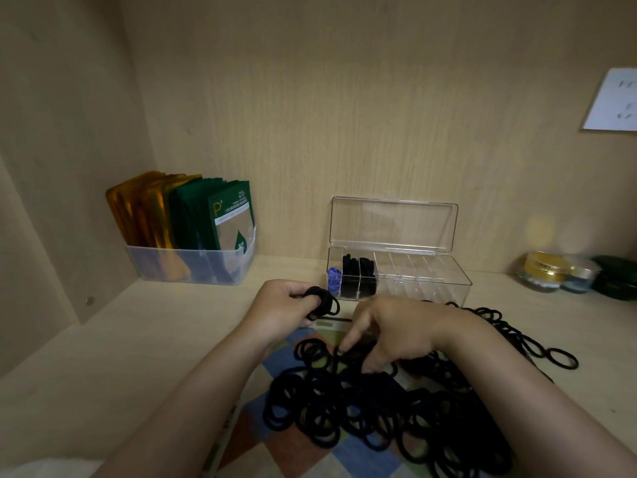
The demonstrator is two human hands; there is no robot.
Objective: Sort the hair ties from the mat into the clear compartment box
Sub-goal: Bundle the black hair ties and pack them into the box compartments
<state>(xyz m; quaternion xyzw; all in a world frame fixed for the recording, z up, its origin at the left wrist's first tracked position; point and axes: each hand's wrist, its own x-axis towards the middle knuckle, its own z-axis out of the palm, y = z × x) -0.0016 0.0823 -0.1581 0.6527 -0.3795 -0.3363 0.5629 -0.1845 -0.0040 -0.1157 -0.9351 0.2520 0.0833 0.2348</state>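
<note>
A large pile of black hair ties (365,408) covers a chequered mat (296,453) at the front. My left hand (279,307) grips a bunch of black hair ties (325,301) just above the mat's far edge. My right hand (396,331) reaches down into the pile, its fingers pinching a tie (339,351). Behind both hands stands the clear compartment box (431,279), lid up. Its left compartments hold blue ties (333,277) and black ties (358,276); the right ones look empty.
A translucent bin (193,265) of orange and green sachets stands at the back left. Small jars (546,272) sit at the back right. A loose tie (562,358) lies off the mat to the right. Wooden walls close the back and left side.
</note>
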